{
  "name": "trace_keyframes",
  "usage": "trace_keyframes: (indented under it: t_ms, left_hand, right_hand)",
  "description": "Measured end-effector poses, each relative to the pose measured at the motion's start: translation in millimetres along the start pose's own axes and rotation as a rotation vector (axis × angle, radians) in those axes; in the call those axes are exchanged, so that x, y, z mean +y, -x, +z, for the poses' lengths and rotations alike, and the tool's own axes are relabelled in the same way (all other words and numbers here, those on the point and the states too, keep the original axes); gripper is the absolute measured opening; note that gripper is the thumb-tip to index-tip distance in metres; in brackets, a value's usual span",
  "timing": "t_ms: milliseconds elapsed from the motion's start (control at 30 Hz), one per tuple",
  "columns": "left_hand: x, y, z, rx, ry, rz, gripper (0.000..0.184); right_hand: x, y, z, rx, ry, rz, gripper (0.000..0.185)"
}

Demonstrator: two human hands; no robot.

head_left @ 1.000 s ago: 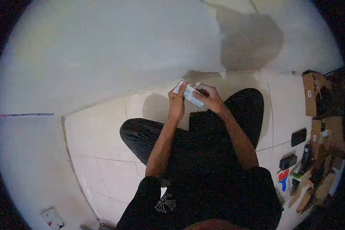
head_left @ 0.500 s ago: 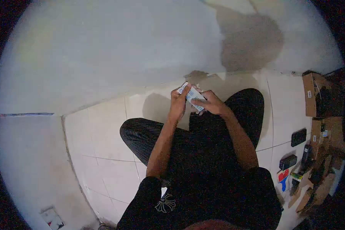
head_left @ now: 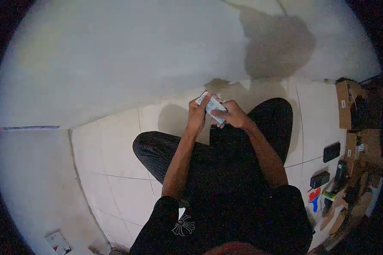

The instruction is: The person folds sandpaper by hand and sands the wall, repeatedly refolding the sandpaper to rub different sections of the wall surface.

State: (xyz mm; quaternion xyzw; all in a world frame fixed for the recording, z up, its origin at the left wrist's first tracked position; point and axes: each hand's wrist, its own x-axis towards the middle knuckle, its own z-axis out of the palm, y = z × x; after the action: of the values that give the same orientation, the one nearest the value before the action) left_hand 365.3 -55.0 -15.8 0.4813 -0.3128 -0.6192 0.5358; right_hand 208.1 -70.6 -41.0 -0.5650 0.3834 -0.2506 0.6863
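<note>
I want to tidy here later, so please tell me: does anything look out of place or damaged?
Loose cardboard pieces at the lower right look untidy, jumbled at different angles. The held white printed item shows no damage I can make out, and I see no spill.

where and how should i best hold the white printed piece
Probably by opposite ends of the white printed piece: left hand from the left on the upper-left end, right hand from the right on the lower-right end, thumbs on the printed face. It is oblong and lies slantwise, so each end suits one hand.
</note>
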Motion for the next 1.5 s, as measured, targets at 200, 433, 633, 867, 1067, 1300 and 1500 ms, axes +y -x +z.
trace_keyframes:
  t_ms: [200, 433, 633, 867, 1067, 1300, 1500]
  left_hand:
    - [-2, -3, -2, -0.032, -0.035, 0.019, 0.029]
    - [10, -1, -11, -0.103, -0.320, -0.018, 0.030]
    - [14, 3, -6, -0.075, -0.288, 0.009, 0.030]
    - [24, 6, -3, -0.094, -0.268, -0.069, 0.028]
    - [12, -1, -11, -0.088, -0.353, -0.001, 0.026]
    - [13, 0, -6, -0.016, -0.287, -0.073, 0.027]
    - [3, -6, -9, 0.057, -0.079, -0.031, 0.043]
  right_hand:
    - [-10, 5, 0, -0.040, -0.077, 0.031, 0.034]
    - [-1, -10, -3, -0.046, 0.343, -0.027, 0.052]
    - [4, -16, 3, -0.026, 0.409, -0.029, 0.060]
    - [6, -12, 5, -0.023, 0.242, -0.087, 0.061]
    - [6, -12, 5, -0.046, 0.236, -0.042, 0.061]
    - [-4, -12, 8, 0.006, 0.206, -0.026, 0.065]
    - [-14, -7, 7, 0.144, 0.107, -0.076, 0.081]
